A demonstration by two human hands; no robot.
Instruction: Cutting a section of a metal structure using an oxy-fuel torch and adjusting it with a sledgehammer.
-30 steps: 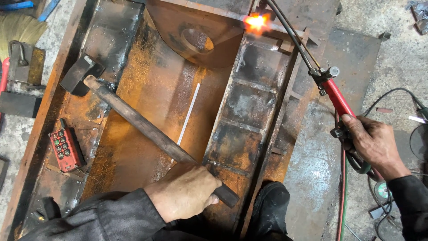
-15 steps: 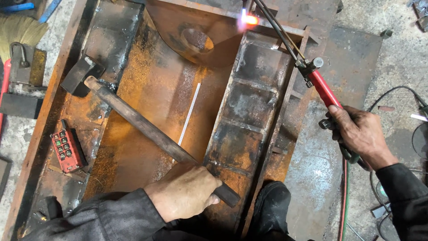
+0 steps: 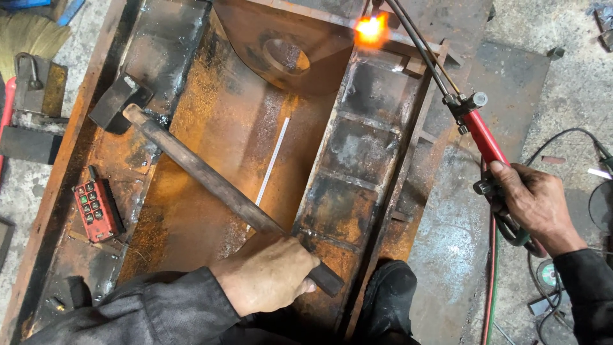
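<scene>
My left hand (image 3: 268, 281) grips the lower end of a long sledgehammer handle (image 3: 211, 182). Its heavy steel head (image 3: 118, 102) rests on the rusty steel structure (image 3: 211, 128) at the upper left. My right hand (image 3: 533, 204) holds the red-handled cutting torch (image 3: 482, 137) out to the right. The torch's thin tube (image 3: 418, 45) reaches up and left to a bright orange flame (image 3: 371, 29) on the steel's far edge, beside a rusty plate with a round hole (image 3: 287, 57).
A red pendant remote with buttons (image 3: 96, 211) lies on the steel at the left. A white steel ruler (image 3: 271, 166) lies in the trough. Hoses and cables (image 3: 491, 294) trail on the concrete at the right. My black shoe (image 3: 386, 300) stands on the steel at the bottom.
The torch and my right hand have shifted slightly, with the flame staying near the steel's far edge. My left hand keeps its hold on the hammer handle.
</scene>
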